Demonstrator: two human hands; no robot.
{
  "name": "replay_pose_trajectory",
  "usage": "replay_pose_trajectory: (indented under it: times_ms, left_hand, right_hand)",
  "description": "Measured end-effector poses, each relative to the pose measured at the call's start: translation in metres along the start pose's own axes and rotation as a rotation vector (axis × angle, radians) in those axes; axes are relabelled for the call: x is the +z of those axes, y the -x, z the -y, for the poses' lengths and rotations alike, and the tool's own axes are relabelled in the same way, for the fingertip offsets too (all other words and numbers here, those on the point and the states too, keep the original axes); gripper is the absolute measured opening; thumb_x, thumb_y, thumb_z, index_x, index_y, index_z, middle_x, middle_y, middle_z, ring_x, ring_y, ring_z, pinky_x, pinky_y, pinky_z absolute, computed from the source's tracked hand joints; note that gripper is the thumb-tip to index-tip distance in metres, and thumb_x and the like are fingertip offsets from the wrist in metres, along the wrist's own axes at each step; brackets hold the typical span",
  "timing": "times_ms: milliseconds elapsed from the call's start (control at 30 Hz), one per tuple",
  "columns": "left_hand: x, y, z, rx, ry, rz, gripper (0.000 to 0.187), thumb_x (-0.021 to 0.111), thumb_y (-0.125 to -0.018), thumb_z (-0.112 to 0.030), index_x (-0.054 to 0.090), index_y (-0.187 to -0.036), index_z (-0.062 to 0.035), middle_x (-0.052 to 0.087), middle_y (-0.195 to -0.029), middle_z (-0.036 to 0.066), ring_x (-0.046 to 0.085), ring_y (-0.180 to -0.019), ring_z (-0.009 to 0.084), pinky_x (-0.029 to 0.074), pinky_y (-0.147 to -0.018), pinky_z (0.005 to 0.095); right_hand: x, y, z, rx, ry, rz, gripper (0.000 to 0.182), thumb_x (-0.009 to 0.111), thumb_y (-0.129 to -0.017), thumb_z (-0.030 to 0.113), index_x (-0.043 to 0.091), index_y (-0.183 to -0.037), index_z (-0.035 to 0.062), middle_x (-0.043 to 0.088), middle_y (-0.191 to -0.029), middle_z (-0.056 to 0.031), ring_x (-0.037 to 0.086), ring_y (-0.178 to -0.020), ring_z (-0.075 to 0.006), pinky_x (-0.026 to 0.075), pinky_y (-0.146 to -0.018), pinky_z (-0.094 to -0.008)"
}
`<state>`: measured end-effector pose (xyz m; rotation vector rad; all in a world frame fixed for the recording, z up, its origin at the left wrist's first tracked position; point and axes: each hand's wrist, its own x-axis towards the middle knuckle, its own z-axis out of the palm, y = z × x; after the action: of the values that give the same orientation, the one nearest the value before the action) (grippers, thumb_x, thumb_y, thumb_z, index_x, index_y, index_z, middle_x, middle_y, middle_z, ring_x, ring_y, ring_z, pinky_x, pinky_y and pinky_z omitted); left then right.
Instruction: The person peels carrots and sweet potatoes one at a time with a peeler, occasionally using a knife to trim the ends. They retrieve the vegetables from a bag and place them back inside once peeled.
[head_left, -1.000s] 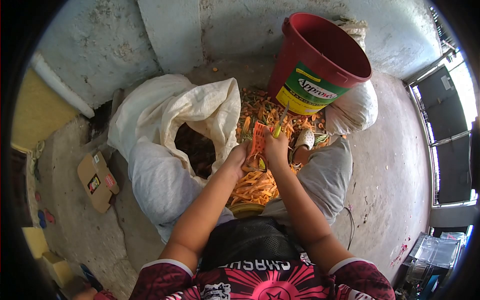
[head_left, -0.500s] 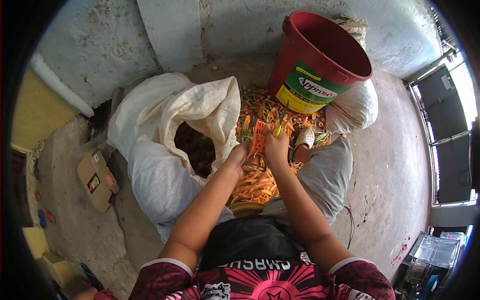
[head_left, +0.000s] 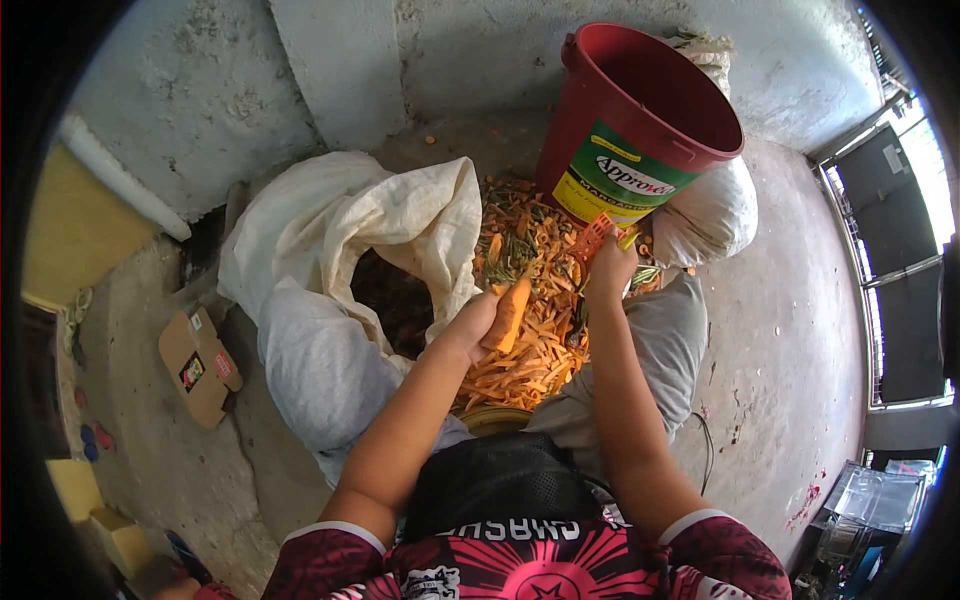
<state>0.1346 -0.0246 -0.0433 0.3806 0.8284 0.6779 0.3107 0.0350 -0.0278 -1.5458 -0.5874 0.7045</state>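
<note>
My left hand (head_left: 476, 325) is closed round a thick orange carrot (head_left: 512, 316), whose flat cut face is turned to the right. Farther right, my right hand (head_left: 613, 268) grips a perforated orange plastic peeler (head_left: 592, 238). A yellow-handled knife (head_left: 628, 240) is in the same hand; its blade cannot be made out. Below and between the hands lies a heap of orange carrot strips (head_left: 530, 372), with the rim of a yellowish basin (head_left: 495, 418) showing under it. Beyond them, peelings and green trimmings (head_left: 515, 250) cover the floor.
A white woven sack (head_left: 455, 215) gapes open at the left, dark inside. The red bucket (head_left: 570, 120) stands tilted at the back, beside a full white sack (head_left: 710, 215). Flattened cardboard (head_left: 200, 365) lies at far left. A wall (head_left: 480, 60) closes off the back.
My hands have moved apart. The right hand has gone right and slightly forward with the peeler and knife, while the left keeps the carrot, now plainly visible.
</note>
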Motion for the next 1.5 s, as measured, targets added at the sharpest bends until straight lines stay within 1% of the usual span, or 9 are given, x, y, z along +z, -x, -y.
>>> replay_pose_trajectory:
  times_ms: [100, 333, 833, 933, 1133, 1333, 1367, 1467, 1500]
  left_hand:
    - [0.01, 0.0, -0.004, -0.002, 0.148, -0.124, 0.031, 0.033, -0.088, -0.031, 0.05, -0.096, -0.0069, 0.053, -0.071, 0.003, 0.053, -0.058, 0.01, 0.046, -0.05, 0.0245]
    - [-0.001, -0.007, -0.003, -0.061, 0.293, 0.044, 0.027, 0.035, -0.087, -0.026, 0.05, -0.092, -0.0052, 0.057, -0.073, 0.005, 0.055, -0.06, 0.0149, 0.048, -0.052, 0.0286]
    - [0.003, -0.007, 0.002, -0.095, 0.273, 0.006, 0.024, 0.043, -0.081, -0.028, 0.053, -0.08, -0.0073, 0.055, -0.065, 0.006, 0.053, -0.052, 0.0171, 0.043, -0.042, 0.0298]
    - [0.002, -0.003, -0.001, -0.076, 0.264, 0.095, 0.026, 0.03, -0.085, -0.018, 0.05, -0.088, -0.003, 0.056, -0.075, 0.009, 0.055, -0.06, 0.0191, 0.047, -0.051, 0.0319]
    - [0.008, 0.002, -0.003, -0.136, 0.282, 0.083, 0.024, 0.033, -0.086, -0.022, 0.05, -0.087, -0.0053, 0.056, -0.073, 0.008, 0.055, -0.058, 0.0167, 0.045, -0.048, 0.028]
    - [0.013, 0.007, -0.002, -0.182, 0.135, 0.156, 0.03, 0.032, -0.087, -0.031, 0.048, -0.088, -0.0057, 0.054, -0.068, 0.006, 0.052, -0.053, 0.0146, 0.043, -0.044, 0.0257]
    - [0.021, 0.015, -0.004, -0.183, 0.057, 0.042, 0.033, 0.031, -0.088, -0.035, 0.047, -0.088, -0.0059, 0.051, -0.065, 0.005, 0.05, -0.052, 0.0138, 0.042, -0.042, 0.0246]
    - [0.008, 0.009, 0.001, -0.207, -0.029, 0.363, 0.034, 0.031, -0.087, -0.036, 0.046, -0.088, -0.0058, 0.049, -0.065, 0.005, 0.048, -0.052, 0.0135, 0.042, -0.043, 0.0238]
    - [0.025, 0.025, -0.01, -0.267, -0.004, 0.265, 0.035, 0.031, -0.087, -0.037, 0.045, -0.091, -0.0049, 0.047, -0.065, 0.005, 0.047, -0.053, 0.0136, 0.042, -0.044, 0.0234]
  right_hand:
    - [0.007, 0.021, 0.003, -0.004, -0.178, 0.146, 0.018, 0.045, -0.085, 0.017, 0.05, -0.082, -0.0009, 0.046, -0.06, -0.0017, 0.043, -0.052, -0.007, 0.035, -0.048, -0.0245]
    - [0.015, 0.077, 0.012, -0.288, 0.157, 0.347, 0.023, 0.047, -0.084, 0.022, 0.051, -0.083, -0.0004, 0.052, -0.061, -0.0061, 0.049, -0.053, -0.0129, 0.039, -0.05, -0.0265]
    - [0.015, 0.087, 0.017, -0.36, 0.241, 0.389, 0.023, 0.047, -0.084, 0.021, 0.051, -0.084, -0.0014, 0.052, -0.059, -0.0085, 0.048, -0.05, -0.0138, 0.038, -0.048, -0.0276]
    - [0.015, 0.09, 0.023, -0.368, 0.233, 0.381, 0.024, 0.047, -0.084, 0.022, 0.051, -0.085, -0.0015, 0.053, -0.06, -0.0094, 0.049, -0.052, -0.0148, 0.039, -0.049, -0.0285]
    - [0.015, 0.092, 0.022, -0.387, 0.295, 0.372, 0.02, 0.047, -0.084, 0.019, 0.052, -0.082, -0.0006, 0.054, -0.065, -0.0091, 0.05, -0.059, -0.016, 0.04, -0.057, -0.0283]
    - [0.011, 0.056, 0.022, -0.376, 0.404, 0.133, 0.023, 0.046, -0.084, 0.021, 0.05, -0.08, -0.0014, 0.053, -0.064, -0.0139, 0.051, -0.057, -0.0233, 0.039, -0.054, -0.0336]
    - [0.011, 0.039, 0.014, -0.422, 0.407, 0.049, 0.023, 0.046, -0.084, 0.021, 0.049, -0.079, -0.0016, 0.053, -0.064, -0.0141, 0.051, -0.058, -0.0244, 0.039, -0.054, -0.034]
    - [0.002, -0.001, 0.003, -0.457, 0.408, -0.13, 0.021, 0.046, -0.084, 0.019, 0.048, -0.079, -0.0021, 0.053, -0.065, -0.0146, 0.05, -0.058, -0.0268, 0.039, -0.055, -0.0347]
    - [0.001, -0.007, 0.002, -0.451, 0.405, -0.175, 0.021, 0.046, -0.083, 0.018, 0.048, -0.079, -0.0022, 0.052, -0.065, -0.0146, 0.05, -0.058, -0.0275, 0.038, -0.055, -0.0348]
